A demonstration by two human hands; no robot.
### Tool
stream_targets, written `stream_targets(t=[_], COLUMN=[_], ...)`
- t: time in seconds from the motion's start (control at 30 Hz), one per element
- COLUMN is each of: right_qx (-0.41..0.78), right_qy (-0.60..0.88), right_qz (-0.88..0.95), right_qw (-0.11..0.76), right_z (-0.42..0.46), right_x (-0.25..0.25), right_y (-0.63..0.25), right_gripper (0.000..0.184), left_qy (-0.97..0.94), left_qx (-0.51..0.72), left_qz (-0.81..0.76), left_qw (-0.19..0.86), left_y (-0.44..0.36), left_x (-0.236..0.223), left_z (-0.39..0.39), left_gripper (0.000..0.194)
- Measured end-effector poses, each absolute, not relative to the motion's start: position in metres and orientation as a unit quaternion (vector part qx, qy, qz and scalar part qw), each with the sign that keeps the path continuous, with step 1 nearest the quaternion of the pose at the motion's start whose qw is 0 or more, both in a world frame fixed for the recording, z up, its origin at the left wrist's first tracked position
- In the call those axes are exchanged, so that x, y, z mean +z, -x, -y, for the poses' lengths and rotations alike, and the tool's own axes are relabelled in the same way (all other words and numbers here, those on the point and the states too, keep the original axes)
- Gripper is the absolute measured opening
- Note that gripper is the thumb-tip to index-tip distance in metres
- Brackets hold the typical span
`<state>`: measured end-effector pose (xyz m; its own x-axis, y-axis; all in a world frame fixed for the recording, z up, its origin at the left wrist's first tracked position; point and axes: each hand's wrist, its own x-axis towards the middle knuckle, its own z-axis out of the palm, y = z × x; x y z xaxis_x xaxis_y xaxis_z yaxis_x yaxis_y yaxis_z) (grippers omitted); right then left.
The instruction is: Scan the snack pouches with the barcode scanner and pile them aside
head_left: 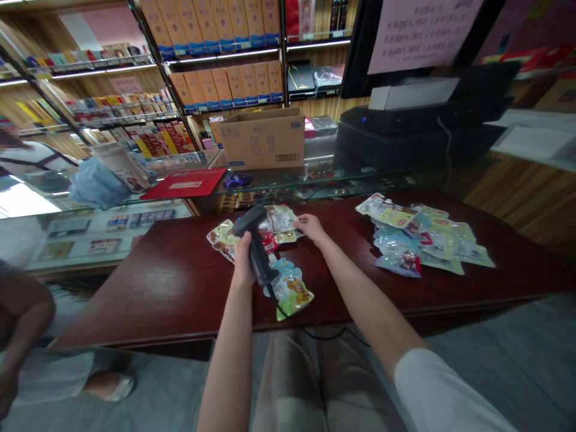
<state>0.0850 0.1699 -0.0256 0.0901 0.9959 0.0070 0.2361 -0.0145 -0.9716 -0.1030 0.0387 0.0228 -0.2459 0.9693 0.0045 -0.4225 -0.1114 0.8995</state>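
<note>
My left hand [243,261] is wrapped round the handle of a dark grey barcode scanner [257,246], its head tilted over a pile of snack packets [224,239]. A black cable runs down from the handle. My right hand [310,228] pinches the edge of a pale, shiny snack packet [282,219] at the right side of that pile. Nearer the table's front edge lies a green and blue pouch [293,289], partly behind the scanner. A second pile of snack packets [416,234] is spread to the right of my hands.
The dark red table [162,279] meets a glass counter with a cardboard box [265,139], a red folder [185,183] and a cup [120,165]. A black till machine [382,138] stands back right. Other people are at left.
</note>
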Motion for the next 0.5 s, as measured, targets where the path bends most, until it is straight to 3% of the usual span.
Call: stream_targets(t=[0.23,0.5], right_qx=[0.475,0.633], right_qy=[0.527,0.361], right_qz=[0.498,0.345], right_qw=[0.499,0.591], right_z=[-0.164,-0.152], right_x=[-0.016,0.003], right_y=[-0.097,-0.117], right_gripper=[0.018,0.027], left_qy=[-0.32,-0.34], left_qx=[0.673,0.631], left_qz=[-0.428,-0.431], left_qw=[0.51,0.547], left_y=[0.101,0.098], left_x=[0.028,0.025], left_z=[-0.038,-0.038], left_gripper=[0.052,0.054])
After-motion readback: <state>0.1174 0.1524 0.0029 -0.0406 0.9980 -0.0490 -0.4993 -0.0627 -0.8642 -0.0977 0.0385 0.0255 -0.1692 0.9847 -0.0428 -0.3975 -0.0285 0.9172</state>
